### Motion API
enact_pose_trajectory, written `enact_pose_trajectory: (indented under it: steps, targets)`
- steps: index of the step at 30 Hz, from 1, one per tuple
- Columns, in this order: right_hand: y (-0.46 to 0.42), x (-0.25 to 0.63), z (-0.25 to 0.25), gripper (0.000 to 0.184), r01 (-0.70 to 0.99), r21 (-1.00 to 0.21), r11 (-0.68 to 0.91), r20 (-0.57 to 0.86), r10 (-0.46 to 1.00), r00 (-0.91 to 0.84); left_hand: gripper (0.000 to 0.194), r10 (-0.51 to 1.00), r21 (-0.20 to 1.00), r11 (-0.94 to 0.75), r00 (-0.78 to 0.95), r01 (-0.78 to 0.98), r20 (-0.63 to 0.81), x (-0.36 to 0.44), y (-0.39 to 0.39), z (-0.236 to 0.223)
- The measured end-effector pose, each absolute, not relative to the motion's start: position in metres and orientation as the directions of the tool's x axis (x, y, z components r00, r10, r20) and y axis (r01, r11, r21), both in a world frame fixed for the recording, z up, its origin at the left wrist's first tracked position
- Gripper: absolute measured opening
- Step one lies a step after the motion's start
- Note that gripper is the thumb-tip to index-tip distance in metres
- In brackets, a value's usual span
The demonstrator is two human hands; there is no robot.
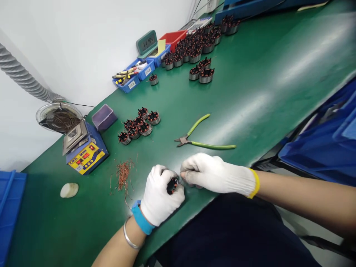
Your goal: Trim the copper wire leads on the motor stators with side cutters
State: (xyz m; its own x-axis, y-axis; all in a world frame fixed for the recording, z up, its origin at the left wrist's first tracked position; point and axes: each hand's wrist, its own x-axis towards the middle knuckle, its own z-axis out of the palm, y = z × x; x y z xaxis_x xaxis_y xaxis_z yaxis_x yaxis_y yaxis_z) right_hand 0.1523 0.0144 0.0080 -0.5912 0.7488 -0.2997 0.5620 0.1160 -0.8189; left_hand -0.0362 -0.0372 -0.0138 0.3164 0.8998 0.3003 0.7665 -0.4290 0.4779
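Note:
My left hand (160, 198), in a white glove with a blue cuff, is closed around a small motor stator (172, 186) near the front edge of the table. Its black top and some orange winding show between the fingers. Just right of it, my right hand (207, 172), gloved in white with a yellow cuff, has thumb and fingers pinched together close to the stator. What they pinch is too small to name. Beyond the hands lie green-handled side cutters (184, 140), jaws apart. A pile of copper wire scraps (124, 174) lies left of the cutters.
Several stators (139, 124) stand mid-table, with a larger batch (194, 44) at the back. At left are a blue solder pot unit (86, 152), a purple bin (104, 118) and a whitish lump (69, 190). Tool trays (130, 84) and a clock (147, 42) line the wall.

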Motion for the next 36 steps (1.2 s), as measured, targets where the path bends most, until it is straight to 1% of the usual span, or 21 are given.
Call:
enact_pose_trajectory:
  steps: [4, 7, 12, 16, 17, 19, 20, 21, 22, 24, 25, 27, 31, 34, 36]
  targets:
    - [0.026, 0.155, 0.012, 0.02, 0.482, -0.875, -0.044, -0.389, 0.656, -0.647, 0.02, 0.879, 0.501, -0.468, 0.324, 0.728, 0.35, -0.036, -0.037, -0.017]
    - [0.039, 0.155, 0.014, 0.017, 0.479, -0.875, -0.076, -0.425, 0.595, -0.682, 0.021, 0.872, 0.518, -0.485, 0.344, 0.704, 0.349, -0.036, -0.038, -0.018]
    - [0.038, 0.158, 0.019, 0.017, 0.588, -0.808, 0.038, -0.458, 0.588, -0.666, 0.017, 0.873, 0.537, -0.486, 0.353, 0.689, 0.337, -0.036, -0.039, -0.018]
    - [0.022, 0.168, 0.028, 0.016, 0.658, -0.747, 0.099, -0.517, 0.537, -0.667, 0.015, 0.857, 0.543, -0.514, 0.367, 0.664, 0.362, -0.035, -0.038, -0.018]
    - [0.022, 0.171, 0.029, 0.018, 0.654, -0.746, 0.129, -0.491, 0.556, -0.67, 0.014, 0.853, 0.542, -0.521, 0.371, 0.659, 0.368, -0.035, -0.038, -0.018]
    - [0.03, 0.176, 0.03, 0.026, 0.61, -0.775, 0.164, -0.395, 0.627, -0.672, 0.015, 0.848, 0.543, -0.528, 0.376, 0.653, 0.373, -0.034, -0.037, -0.018]
    - [0.036, 0.177, 0.029, 0.03, 0.575, -0.805, 0.147, -0.362, 0.646, -0.672, 0.015, 0.847, 0.544, -0.531, 0.377, 0.65, 0.375, -0.034, -0.037, -0.019]
    - [0.042, 0.176, 0.028, 0.033, 0.533, -0.84, 0.099, -0.36, 0.634, -0.685, 0.016, 0.846, 0.544, -0.532, 0.377, 0.649, 0.377, -0.034, -0.037, -0.019]
    - [0.047, 0.173, 0.027, 0.036, 0.496, -0.868, 0.028, -0.39, 0.582, -0.714, 0.016, 0.846, 0.543, -0.532, 0.375, 0.65, 0.379, -0.034, -0.037, -0.019]
    - [0.055, 0.164, 0.024, 0.039, 0.479, -0.872, -0.099, -0.472, 0.425, -0.772, 0.014, 0.853, 0.546, -0.52, 0.37, 0.657, 0.367, -0.034, -0.037, -0.019]
    - [0.056, 0.158, 0.023, 0.038, 0.491, -0.861, -0.134, -0.503, 0.369, -0.781, 0.013, 0.861, 0.549, -0.508, 0.366, 0.664, 0.354, -0.034, -0.037, -0.019]
    - [0.054, 0.145, 0.021, 0.031, 0.518, -0.836, -0.182, -0.547, 0.336, -0.766, 0.012, 0.877, 0.56, -0.479, 0.353, 0.676, 0.324, -0.034, -0.037, -0.018]
    - [0.049, 0.133, 0.016, 0.017, 0.531, -0.812, -0.241, -0.583, 0.363, -0.726, 0.013, 0.902, 0.586, -0.432, 0.324, 0.686, 0.286, -0.033, -0.037, -0.016]
    - [0.046, 0.133, 0.014, 0.012, 0.54, -0.81, -0.228, -0.584, 0.396, -0.709, 0.016, 0.915, 0.597, -0.404, 0.301, 0.693, 0.27, -0.032, -0.039, -0.016]
    - [0.043, 0.135, 0.015, 0.01, 0.539, -0.821, -0.189, -0.563, 0.426, -0.708, 0.018, 0.922, 0.601, -0.386, 0.274, 0.7, 0.273, -0.031, -0.041, -0.018]
